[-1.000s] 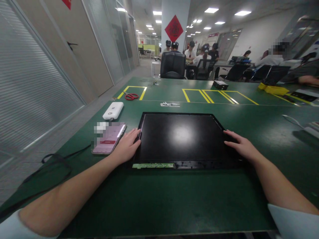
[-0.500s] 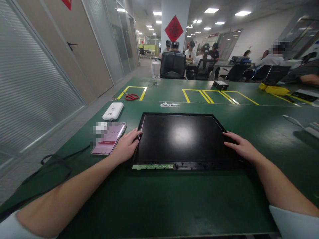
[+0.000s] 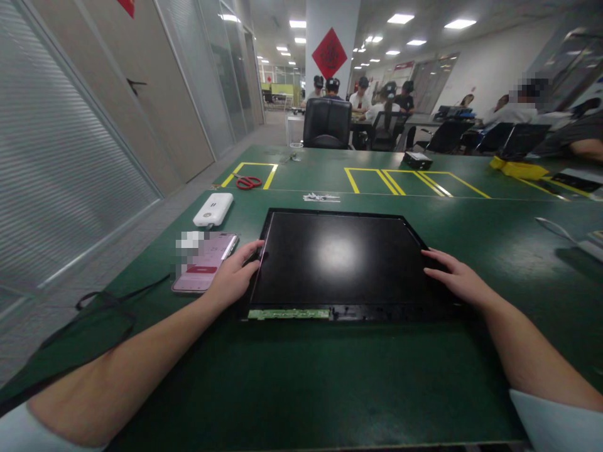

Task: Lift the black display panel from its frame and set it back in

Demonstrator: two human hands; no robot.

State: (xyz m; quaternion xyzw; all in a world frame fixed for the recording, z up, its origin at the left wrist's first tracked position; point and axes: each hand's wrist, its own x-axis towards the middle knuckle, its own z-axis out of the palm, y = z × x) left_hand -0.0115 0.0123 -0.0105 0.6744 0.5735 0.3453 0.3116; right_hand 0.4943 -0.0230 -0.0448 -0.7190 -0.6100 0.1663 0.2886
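Observation:
A black LCD panel (image 3: 339, 257) lies face up in front of me, with a green circuit board strip (image 3: 288, 314) along the left part of its near edge. My left hand (image 3: 238, 270) grips the panel's left edge, thumb and fingers at the frame, some fingertips hidden. At the opposite edge, my right hand (image 3: 455, 276) holds the frame with its thumb and fingers; what is under the rim does not show. The panel's left side looks slightly raised. Close by my left hand is a phone (image 3: 207, 267) with a lit screen.
On the green table (image 3: 320, 383) are a white power bank (image 3: 213, 209), red-handled scissors (image 3: 248, 182), small white scraps (image 3: 321, 198), a black box (image 3: 417, 161) and yellow tape outlines. A black cable (image 3: 108, 304) runs along the left. Several people sit beyond, behind an office chair (image 3: 327, 122).
The panel's left side has risen slightly, its far left corner shifting up. My left hand has moved a little left with that edge; my right hand has hardly moved.

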